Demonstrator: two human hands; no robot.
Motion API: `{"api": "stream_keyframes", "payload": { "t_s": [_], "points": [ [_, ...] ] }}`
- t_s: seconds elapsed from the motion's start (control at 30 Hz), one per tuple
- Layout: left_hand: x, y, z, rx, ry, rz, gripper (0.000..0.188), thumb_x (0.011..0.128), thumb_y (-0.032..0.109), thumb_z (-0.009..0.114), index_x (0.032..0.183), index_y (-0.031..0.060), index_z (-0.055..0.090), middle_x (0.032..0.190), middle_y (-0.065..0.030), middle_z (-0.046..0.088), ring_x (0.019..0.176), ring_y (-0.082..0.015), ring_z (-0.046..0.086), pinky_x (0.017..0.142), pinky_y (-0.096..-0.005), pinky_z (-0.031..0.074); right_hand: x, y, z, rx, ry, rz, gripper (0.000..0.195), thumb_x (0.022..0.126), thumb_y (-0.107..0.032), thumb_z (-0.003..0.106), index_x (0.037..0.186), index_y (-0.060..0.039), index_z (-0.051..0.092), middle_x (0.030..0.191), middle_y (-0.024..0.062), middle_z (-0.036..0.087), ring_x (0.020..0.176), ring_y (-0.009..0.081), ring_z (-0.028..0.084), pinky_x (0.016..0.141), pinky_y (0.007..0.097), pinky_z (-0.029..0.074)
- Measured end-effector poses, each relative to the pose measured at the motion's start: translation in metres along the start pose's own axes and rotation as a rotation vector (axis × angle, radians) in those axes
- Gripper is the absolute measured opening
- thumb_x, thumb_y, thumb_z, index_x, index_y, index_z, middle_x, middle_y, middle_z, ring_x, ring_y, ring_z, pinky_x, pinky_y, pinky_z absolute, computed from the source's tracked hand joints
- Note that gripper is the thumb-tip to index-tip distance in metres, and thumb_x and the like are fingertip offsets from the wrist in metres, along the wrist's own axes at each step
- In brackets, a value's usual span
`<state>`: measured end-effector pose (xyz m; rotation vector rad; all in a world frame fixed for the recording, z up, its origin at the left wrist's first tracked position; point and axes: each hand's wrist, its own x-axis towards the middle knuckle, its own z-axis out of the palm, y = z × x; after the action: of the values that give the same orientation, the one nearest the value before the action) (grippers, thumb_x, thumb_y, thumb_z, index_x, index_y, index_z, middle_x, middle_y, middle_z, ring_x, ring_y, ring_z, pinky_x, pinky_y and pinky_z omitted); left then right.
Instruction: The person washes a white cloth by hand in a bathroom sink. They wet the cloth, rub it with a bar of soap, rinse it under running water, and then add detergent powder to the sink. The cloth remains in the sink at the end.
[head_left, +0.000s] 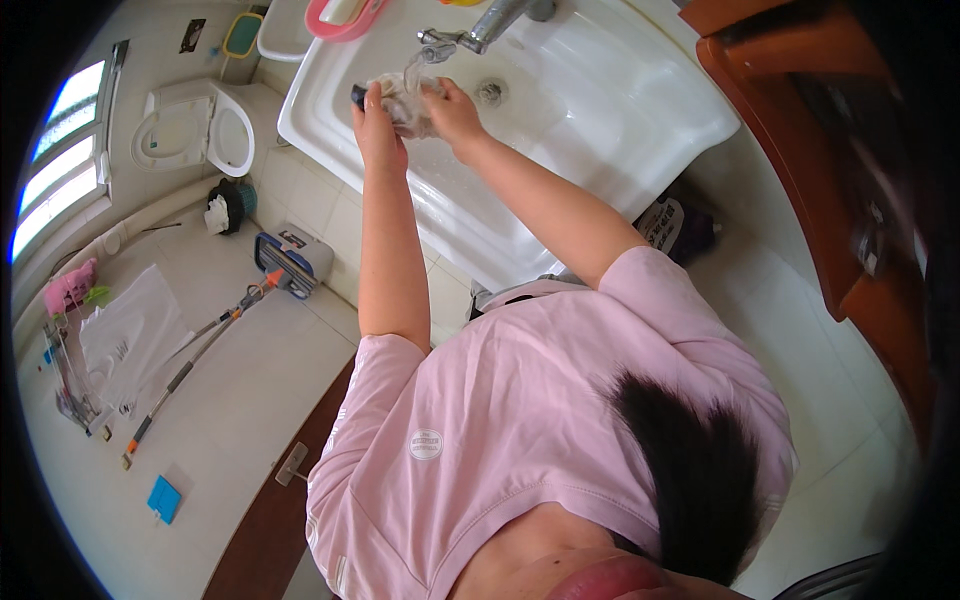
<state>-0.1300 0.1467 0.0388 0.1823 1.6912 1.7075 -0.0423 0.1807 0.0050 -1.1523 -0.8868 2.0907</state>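
A wet, whitish bundle (405, 112), apparently cloth, with a dark end, is held over the white washbasin (637, 112). My left hand (376, 131) grips its left side, thumb beside the dark part. On the other side, my right hand (454, 116) has its fingers on the bundle, partly under the water. From the chrome faucet (480, 34) a stream of water (412, 73) pours onto the bundle between my hands. Blur and water hide its exact shape. The metal drain (491, 91) lies just right of my right hand.
A pink soap dish (341, 28) with a pale bar sits at the basin's far left. Left stand a toilet (232, 135), a small bin (244, 201) and a flat mop (285, 262) propped against the wall. Brown wooden furniture (772, 150) is at right.
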Motion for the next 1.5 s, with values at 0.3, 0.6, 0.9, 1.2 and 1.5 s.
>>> {"api": "stream_keyframes", "payload": {
  "t_s": [0.3,0.6,0.9,1.2,1.5],
  "points": [
    [-0.025,-0.009,-0.002,-0.548,-0.273,-0.448,0.060,0.085,0.059,0.030,0.120,0.0137,0.047,0.118,-0.0083,0.053,0.110,-0.0287,0.049,0.093,-0.0469,0.038,-0.008,-0.025,0.015,-0.006,-0.128,-0.200,0.030,0.072,-0.018,0.068,0.093,0.0005,0.058,0.098,0.0138,0.057,0.089,0.0237,0.059,0.076,0.0342,0.048],
    [-0.004,-0.029,0.004,-0.505,-0.342,-0.369,0.053,0.087,0.050,0.039,0.116,0.0072,0.050,0.112,-0.0107,0.056,0.103,-0.0295,0.053,0.089,-0.0429,0.042,-0.019,-0.021,-0.037,0.733,-0.242,0.135,0.032,0.080,-0.018,0.063,0.106,-0.0026,0.051,0.099,0.0078,0.057,0.089,0.0198,0.058,0.077,0.0351,0.049],
    [-0.027,0.005,0.045,0.942,-0.294,0.574,0.035,0.072,0.020,0.070,0.100,0.0027,0.058,0.091,-0.0087,0.062,0.083,-0.0196,0.061,0.072,-0.0326,0.048,-0.001,0.023,-0.049,0.959,-0.108,0.303,0.033,0.091,-0.036,0.037,0.117,-0.0169,0.046,0.117,0.0010,0.051,0.106,0.0202,0.050,0.086,0.0404,0.042],
    [-0.043,0.007,0.032,1.256,-0.476,0.951,0.036,0.075,0.026,0.066,0.107,0.0107,0.058,0.114,-0.0108,0.053,0.101,-0.0330,0.053,0.084,-0.0392,0.045,-0.009,0.015,-0.062,0.871,-0.237,0.320,0.048,0.090,-0.043,0.019,0.121,-0.0182,0.046,0.122,0.0039,0.047,0.112,0.0236,0.046,0.090,0.0448,0.040],
    [0.003,-0.021,-0.003,0.394,-0.149,0.345,0.038,0.081,0.024,0.060,0.113,0.0054,0.050,0.108,-0.0135,0.057,0.096,-0.0278,0.056,0.084,-0.0363,0.045,-0.013,-0.016,-0.018,0.441,0.004,0.187,0.034,0.083,-0.032,0.052,0.112,-0.0145,0.049,0.110,0.0055,0.055,0.092,0.0207,0.057,0.076,0.0392,0.047]
  ]
}}
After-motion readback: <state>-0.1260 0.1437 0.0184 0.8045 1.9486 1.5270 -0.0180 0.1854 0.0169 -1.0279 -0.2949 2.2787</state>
